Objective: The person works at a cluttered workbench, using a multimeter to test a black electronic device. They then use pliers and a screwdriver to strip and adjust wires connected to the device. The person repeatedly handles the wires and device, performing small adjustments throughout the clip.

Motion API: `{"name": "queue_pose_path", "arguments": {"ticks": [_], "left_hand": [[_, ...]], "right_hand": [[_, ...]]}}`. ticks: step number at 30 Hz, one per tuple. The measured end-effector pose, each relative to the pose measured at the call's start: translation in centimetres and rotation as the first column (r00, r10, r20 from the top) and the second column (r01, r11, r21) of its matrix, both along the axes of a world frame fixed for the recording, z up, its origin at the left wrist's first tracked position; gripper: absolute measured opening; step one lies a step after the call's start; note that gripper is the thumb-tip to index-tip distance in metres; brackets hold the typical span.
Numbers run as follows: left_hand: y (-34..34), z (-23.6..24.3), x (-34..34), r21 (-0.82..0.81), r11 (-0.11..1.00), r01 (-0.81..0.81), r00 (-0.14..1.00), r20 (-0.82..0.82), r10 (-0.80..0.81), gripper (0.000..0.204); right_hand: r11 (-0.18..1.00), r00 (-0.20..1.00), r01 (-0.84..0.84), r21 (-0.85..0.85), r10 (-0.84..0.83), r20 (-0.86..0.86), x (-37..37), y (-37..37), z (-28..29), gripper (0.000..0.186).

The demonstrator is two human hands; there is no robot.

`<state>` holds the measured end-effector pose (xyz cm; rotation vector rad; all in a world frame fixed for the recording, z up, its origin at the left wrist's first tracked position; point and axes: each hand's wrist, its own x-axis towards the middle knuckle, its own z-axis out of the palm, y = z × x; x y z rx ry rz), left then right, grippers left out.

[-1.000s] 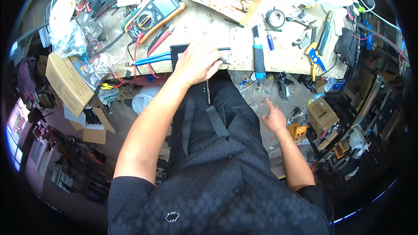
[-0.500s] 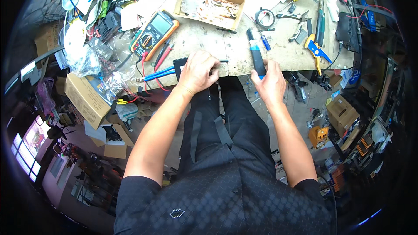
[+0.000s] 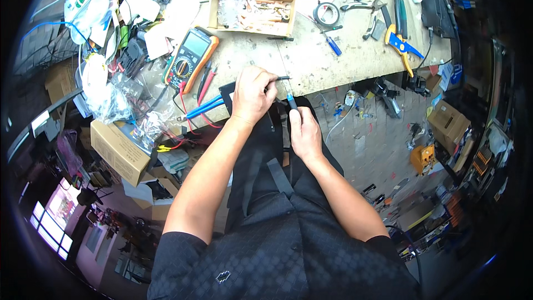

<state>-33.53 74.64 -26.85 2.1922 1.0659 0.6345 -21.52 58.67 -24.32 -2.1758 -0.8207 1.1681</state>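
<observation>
Right hand (image 3: pixel 305 135) has a good grip on the knife (image 3: pixel 291 101) — it's just past the bench (image 3: pixel 250 50) edge, tip up near a thin dark rod (image 3: pixel 283 78). Left hand (image 3: pixel 252 95) is curled over the black box (image 3: pixel 226 90) at that edge — can't tell what its fingers pinch.

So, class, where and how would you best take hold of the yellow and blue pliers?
Probably take the pliers by both handles, coming from the bench's front edge. The yellow handle points toward that edge, and the blue handle splays off to the right, leaving a gap between them. Their far end lies close to a green-handled tool, so it looks more awkward to grasp.
</observation>
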Motion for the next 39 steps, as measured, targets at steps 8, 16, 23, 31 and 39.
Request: {"name": "queue_pose_path", "arguments": {"ticks": [8, 16, 23, 31, 39], "left_hand": [[0.4, -0.4, -0.5, -0.025, 0.999, 0.046, 0.999, 0.005, -0.045, 0.020], [0.7, 0.5, -0.8, -0.008, 0.985, 0.175, 0.984, -0.013, -0.175, 0.033], [0.4, -0.3, -0.7, 0.031, 0.987, 0.159, 0.987, -0.035, -0.158, 0.024], [0.3, -0.1, -0.5, 0.017, 0.990, 0.137, 0.991, -0.017, -0.136, 0.023], [0.5, 0.6, -0.2, -0.035, 0.994, 0.104, 0.994, -0.018, -0.105, 0.018]], "right_hand": [[0.970, 0.964, 0.239, 0.051, -0.231, -0.135, -1.0, -0.8, -0.1, 0.045], [0.972, 0.970, 0.229, 0.059, -0.222, -0.099, -2.8, -1.9, 0.1, 0.040], [0.965, 0.957, 0.258, 0.037, -0.250, -0.143, -4.9, -3.7, -1.0, 0.041], [0.965, 0.954, 0.262, 0.010, -0.258, -0.154, -4.5, -3.8, -1.4, 0.041], [0.966, 0.954, 0.258, 0.019, -0.251, -0.165, -4.2, -3.4, -1.4, 0.042]]}}
